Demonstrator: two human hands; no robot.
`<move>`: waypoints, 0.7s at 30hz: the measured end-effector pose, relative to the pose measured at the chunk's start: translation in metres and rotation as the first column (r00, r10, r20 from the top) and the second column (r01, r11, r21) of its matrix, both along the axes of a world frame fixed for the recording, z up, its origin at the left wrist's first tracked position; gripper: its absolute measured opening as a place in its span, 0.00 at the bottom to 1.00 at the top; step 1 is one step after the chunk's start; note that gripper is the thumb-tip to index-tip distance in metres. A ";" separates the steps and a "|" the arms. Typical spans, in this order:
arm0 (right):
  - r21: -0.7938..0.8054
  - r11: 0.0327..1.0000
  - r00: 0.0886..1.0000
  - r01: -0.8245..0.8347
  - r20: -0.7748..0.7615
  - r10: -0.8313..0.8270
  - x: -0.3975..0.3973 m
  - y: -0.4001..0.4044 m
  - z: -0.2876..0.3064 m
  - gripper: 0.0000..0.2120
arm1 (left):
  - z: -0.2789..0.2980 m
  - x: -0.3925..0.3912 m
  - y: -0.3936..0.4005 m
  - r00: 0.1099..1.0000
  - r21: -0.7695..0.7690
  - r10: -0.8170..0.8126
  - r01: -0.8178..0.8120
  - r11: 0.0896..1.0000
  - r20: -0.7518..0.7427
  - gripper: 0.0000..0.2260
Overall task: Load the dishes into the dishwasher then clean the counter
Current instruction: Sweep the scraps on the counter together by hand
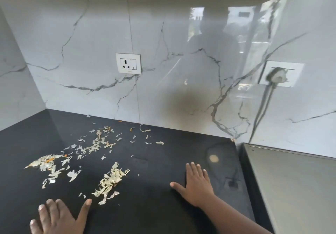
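The black counter (154, 206) ran from the left corner across to a steel appliece edge on the right, and nothing on it was a bowl, bin or dish; the scraps simply lay loose on the stone. Furthest left sat a flattened heap of pale vegetable peelings (45, 163) with a few orange bits mixed in, and behind it a thinner scatter of shreds (98, 143) trailed toward the marble wall (81, 43). Nearer the front edge, a second, tighter pile of peelings (111, 181) lay just beyond the person's left hand (58, 219), which rested flat on the counter with fingers straight and thumb stretched toward that pile, gripping nothing. On the wall above the scatter was a white socket (128, 63); a small mark ran along its lower rim, but it was too small for me to read. Moving right, the right hand (197, 184) was also pressed palm-down on the bare counter, fingers spread and pointing at the wall, well apart from the left hand and clear of the peelings. Further right, a second socket plate (283, 73) held a white plug (277, 75) with a grey cord (261, 113) dropping behind a flat steel surface (291, 188) beside the counter. I saw no readable writing anywhere.
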State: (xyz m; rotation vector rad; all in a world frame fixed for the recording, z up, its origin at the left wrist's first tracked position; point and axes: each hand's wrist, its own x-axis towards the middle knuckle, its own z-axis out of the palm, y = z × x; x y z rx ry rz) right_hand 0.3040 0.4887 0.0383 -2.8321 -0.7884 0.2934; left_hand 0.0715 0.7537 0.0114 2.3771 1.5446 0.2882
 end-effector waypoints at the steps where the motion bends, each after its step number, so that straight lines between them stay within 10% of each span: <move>1: -0.011 1.000 1.000 0.014 -0.005 -0.014 0.011 -0.001 -0.003 0.61 | 0.003 0.002 -0.001 0.997 0.027 0.025 -0.023 0.999 -0.072 0.56; 6: -0.051 0.999 1.000 -0.018 -0.003 0.018 0.056 0.027 -0.017 0.62 | 0.013 0.010 0.003 0.943 0.123 0.031 0.011 0.992 -0.332 0.54; 21: -0.030 0.862 0.861 -0.506 0.045 0.507 0.121 0.201 -0.023 0.60 | 0.006 0.003 0.019 0.950 -0.009 -0.022 0.020 1.000 -0.310 0.60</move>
